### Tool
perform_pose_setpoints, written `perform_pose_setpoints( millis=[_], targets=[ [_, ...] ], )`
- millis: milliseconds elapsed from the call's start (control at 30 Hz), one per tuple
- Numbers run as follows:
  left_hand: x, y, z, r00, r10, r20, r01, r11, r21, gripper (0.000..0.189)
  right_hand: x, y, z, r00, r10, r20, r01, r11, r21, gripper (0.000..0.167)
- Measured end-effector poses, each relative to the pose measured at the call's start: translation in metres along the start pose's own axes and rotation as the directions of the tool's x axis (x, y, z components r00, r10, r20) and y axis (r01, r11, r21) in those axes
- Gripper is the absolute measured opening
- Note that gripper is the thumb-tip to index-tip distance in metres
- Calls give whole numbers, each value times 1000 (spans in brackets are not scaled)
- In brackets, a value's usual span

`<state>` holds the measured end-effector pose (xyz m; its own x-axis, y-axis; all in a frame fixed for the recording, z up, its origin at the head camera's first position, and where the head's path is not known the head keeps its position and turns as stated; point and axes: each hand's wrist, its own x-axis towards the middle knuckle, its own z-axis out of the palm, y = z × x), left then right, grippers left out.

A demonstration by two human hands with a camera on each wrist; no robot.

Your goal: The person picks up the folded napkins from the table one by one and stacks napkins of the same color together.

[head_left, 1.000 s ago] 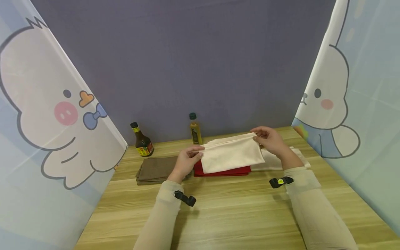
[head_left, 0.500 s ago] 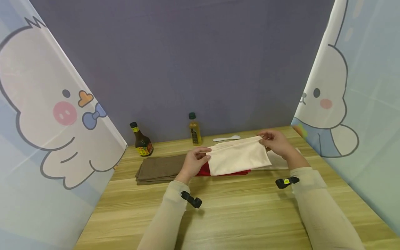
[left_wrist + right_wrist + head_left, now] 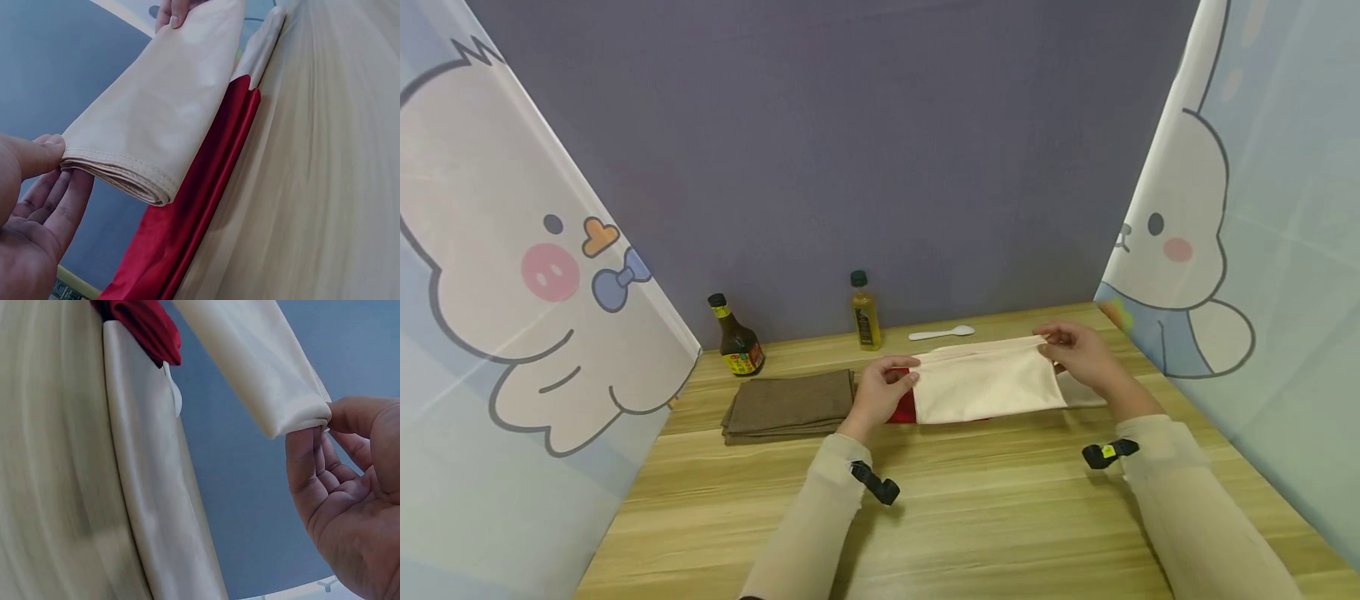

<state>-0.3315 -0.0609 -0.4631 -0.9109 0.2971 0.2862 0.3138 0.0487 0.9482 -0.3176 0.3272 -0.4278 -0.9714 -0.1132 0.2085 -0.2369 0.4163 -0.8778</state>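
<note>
A folded cream cloth [image 3: 988,382] hangs between my two hands, its stitched, layered end showing in the left wrist view. My left hand [image 3: 882,390] pinches its left upper corner between thumb and fingers. At the right upper corner, my right hand [image 3: 1084,360] pinches it the same way. Underneath lies a folded red cloth [image 3: 187,219], mostly covered by the cream one in the head view. A flat white cloth [image 3: 156,469] rests on the table to the right, one end under the red cloth. The held cloth is raised above both.
Left of the red cloth lies a stack of folded brown cloths [image 3: 793,402]. Behind stand a dark sauce bottle [image 3: 741,342] and a green-capped oil bottle [image 3: 866,317]. A white spoon [image 3: 942,333] lies near the back edge of the wooden table [image 3: 985,517].
Both hands have carried the cream cloth to the right and slightly lower. The white spoon and more of the brown stack have come into sight.
</note>
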Motion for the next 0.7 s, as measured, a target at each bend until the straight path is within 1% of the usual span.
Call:
perform_pose_setpoints(
  millis=[133, 233, 300, 500, 700],
  targets=[
    [0, -3, 6, 1000, -12, -5, 12, 1000, -16, 15, -6, -2, -3, 1000, -12, -3, 12, 1000, -1, 38],
    [0, -2, 10, 1000, -19, -9, 19, 1000, -4, 10, -10, -8, -5, 1000, -19, -16, 20, 1000, 9, 37],
    [0, -3, 13, 1000, -17, -12, 17, 1000, 5, 11, -12, -8, -7, 999, -23, -29, 24, 1000, 14, 37],
    [2, -3, 23, 1000, -5, -17, 6, 999, 39, 17, -12, 8, -14, 998, -20, -64, 22, 1000, 20, 35],
    [4, -5, 32, 1000, -27, -7, 27, 998, 59, 18, -15, 17, -18, 996, -8, -85, 11, 999, 36, 32]
  ],
)
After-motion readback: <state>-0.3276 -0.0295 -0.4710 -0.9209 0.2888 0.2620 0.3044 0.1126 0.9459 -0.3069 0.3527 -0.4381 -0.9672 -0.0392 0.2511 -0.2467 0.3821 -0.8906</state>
